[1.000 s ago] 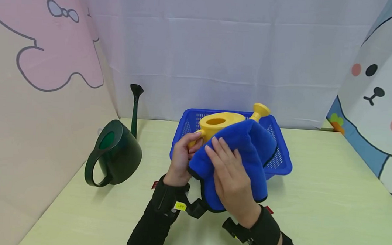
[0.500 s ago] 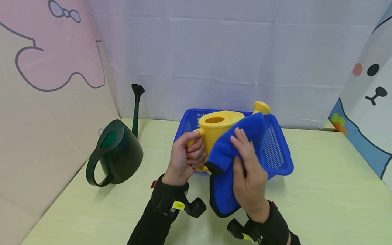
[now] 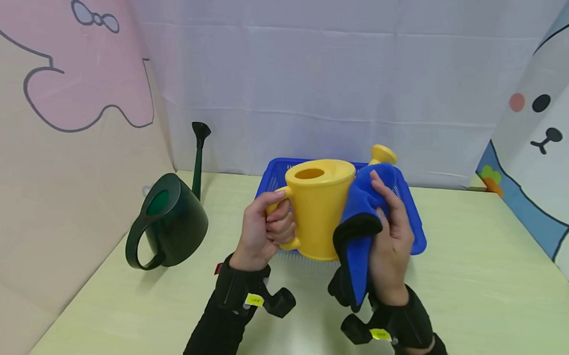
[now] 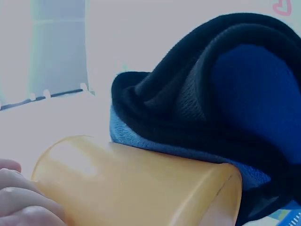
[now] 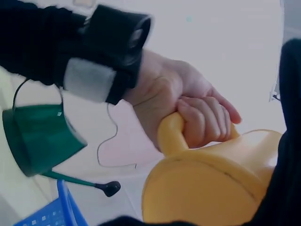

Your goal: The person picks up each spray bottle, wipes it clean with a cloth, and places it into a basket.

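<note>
A yellow watering can (image 3: 320, 217) is held up in front of a blue basket, its spout pointing to the right. My left hand (image 3: 262, 231) grips its handle, fingers wrapped round it, as the right wrist view also shows. In my right hand (image 3: 391, 245) is a blue cloth (image 3: 361, 195) with black edging, pressed to the can's right side by the spout. The left wrist view has the folded cloth (image 4: 254, 94) against the can's body (image 4: 117, 179). The cloth hides most of the spout; its rose stays visible above.
The blue perforated basket (image 3: 418, 243) stands behind the can on the pale table (image 3: 476, 295). At the left is a dark green watering can (image 3: 180, 228) with a long upright spout. A white curtain (image 3: 299, 82) hangs behind the table.
My right hand has moved right with the cloth, from across the can's front to its spout side. More of the can's body now shows. The left hand keeps its grip on the handle.
</note>
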`<state>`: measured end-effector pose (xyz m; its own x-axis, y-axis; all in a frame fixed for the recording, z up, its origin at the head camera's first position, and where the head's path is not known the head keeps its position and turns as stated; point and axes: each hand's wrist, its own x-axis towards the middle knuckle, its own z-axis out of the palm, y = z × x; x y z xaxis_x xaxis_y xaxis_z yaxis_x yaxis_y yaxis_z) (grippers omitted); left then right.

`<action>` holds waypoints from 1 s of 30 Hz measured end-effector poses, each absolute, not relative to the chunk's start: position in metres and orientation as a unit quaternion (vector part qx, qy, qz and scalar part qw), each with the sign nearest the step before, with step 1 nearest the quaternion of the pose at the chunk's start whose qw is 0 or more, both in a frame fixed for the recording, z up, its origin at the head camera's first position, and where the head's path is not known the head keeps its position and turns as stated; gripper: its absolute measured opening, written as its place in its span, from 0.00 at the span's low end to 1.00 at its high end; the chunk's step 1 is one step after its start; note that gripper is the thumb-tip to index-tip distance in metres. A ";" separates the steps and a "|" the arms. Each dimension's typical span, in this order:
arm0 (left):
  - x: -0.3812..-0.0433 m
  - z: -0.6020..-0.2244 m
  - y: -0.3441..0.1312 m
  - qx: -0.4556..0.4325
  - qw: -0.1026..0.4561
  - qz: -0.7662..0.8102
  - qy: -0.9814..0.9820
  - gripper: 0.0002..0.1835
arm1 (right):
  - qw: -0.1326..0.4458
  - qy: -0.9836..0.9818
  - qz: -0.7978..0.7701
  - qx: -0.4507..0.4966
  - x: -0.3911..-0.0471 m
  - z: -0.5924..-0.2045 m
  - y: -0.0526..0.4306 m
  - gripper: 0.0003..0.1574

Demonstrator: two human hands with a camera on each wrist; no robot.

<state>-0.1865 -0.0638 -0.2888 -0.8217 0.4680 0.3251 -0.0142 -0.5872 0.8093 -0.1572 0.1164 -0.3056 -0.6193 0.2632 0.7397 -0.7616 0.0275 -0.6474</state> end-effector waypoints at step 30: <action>-0.189 -0.295 -0.054 0.216 0.127 0.843 0.475 0.21 | 0.543 -0.686 0.361 0.324 -0.155 -0.326 0.086 0.18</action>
